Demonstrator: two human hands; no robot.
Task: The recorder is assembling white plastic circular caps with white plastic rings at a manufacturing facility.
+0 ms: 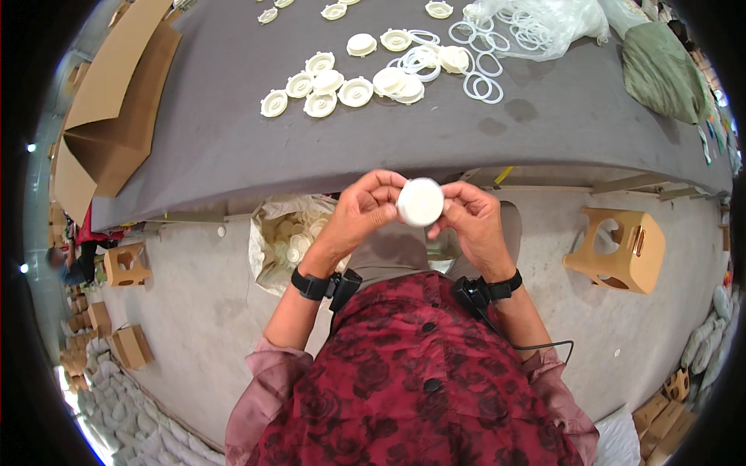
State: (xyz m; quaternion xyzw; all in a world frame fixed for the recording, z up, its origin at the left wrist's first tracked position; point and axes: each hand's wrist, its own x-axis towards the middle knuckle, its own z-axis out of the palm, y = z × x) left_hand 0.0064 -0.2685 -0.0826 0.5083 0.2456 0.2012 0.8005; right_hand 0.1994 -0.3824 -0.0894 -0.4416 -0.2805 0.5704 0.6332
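Note:
Between my two hands, over my lap and just off the table's front edge, is a round white plastic cap (420, 202). My left hand (364, 211) pinches its left rim between thumb and fingers. On the opposite rim, the fingers of my right hand (471, 219) are closed as well. The cap's smooth face is toward me; its underside is hidden. Ahead on the grey table lie several loose cream caps (356, 92), some face up and some face down. Translucent sealing rings (483, 88) lie beside and partly over them.
A clear plastic bag (544, 31) of rings sits at the far right of the grey-covered table (233, 155). An open cardboard box (116, 116) stands at the left. Below, a white sack (264, 268) holds many caps. Tan stools (622, 248) stand on the floor.

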